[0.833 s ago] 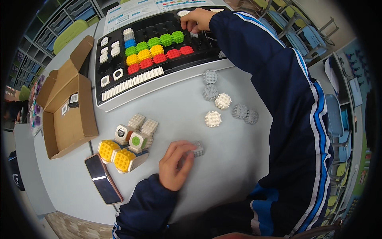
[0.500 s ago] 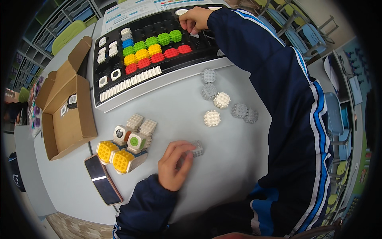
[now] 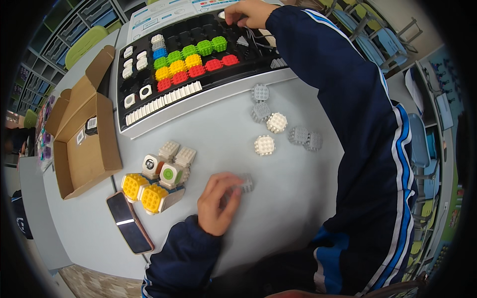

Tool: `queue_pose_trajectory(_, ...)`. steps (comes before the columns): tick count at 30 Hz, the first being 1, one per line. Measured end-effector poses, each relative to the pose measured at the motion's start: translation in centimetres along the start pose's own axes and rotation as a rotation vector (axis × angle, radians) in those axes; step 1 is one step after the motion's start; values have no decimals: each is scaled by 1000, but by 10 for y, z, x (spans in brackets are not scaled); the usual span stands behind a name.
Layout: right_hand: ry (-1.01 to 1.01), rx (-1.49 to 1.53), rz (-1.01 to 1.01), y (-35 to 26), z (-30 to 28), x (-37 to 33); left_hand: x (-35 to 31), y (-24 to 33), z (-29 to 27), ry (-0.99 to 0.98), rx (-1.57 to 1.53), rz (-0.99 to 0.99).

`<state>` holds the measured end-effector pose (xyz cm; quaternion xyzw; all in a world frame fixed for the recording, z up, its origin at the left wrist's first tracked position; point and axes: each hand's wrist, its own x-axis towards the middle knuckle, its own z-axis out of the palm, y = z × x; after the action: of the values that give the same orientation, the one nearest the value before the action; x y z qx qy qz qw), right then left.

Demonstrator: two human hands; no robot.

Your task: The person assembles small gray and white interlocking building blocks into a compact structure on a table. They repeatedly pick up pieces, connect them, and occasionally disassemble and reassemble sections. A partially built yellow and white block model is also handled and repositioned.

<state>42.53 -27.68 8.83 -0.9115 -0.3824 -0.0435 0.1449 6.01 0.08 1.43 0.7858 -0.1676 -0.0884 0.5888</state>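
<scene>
My left hand (image 3: 218, 203) rests low on the table with bent fingers. Its slightly blurred fingertips are on a small studded grey building block (image 3: 247, 183). Over the far right part of the black parts tray (image 3: 198, 34) is my right hand (image 3: 250, 14). Its fingers are curled downward and apart, with nothing visible between them, beside a white round part (image 3: 222, 15). Just below that hand, a small grey piece (image 3: 242, 41) and dark cables (image 3: 258, 37) lie in the tray. Loose grey blocks (image 3: 261, 111) and white blocks (image 3: 265, 145) sit on the table between my hands.
An assembled block model (image 3: 154, 198) with yellow fronts stands at the left, beside a phone (image 3: 130, 223). Behind them lies an opened cardboard box (image 3: 87, 164). Green blocks (image 3: 203, 48), red blocks (image 3: 213, 65) and white strips (image 3: 164, 103) fill parts of the tray.
My right hand has lifted and drawn back from the small grey piece, which stays in the tray. My left hand has stayed in nearly the same place at its grey block.
</scene>
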Motion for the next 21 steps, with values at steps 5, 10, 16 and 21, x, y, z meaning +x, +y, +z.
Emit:
queue_pose_trajectory(5,234,3,-330,-140,-19,-44,-7,-2,-2,133,-188,-111)
queue_pose_trajectory(10,-141,-132,-378,-263,11,-134,-10,-6,1,253,-473,-99)
queue_pose_trajectory(16,-366,4,-288,-281,62,-167,-17,-9,7,290,-364,143)
queue_pose_trajectory(21,-279,156,-213,-258,44,-148,-16,-10,3,326,-401,110)
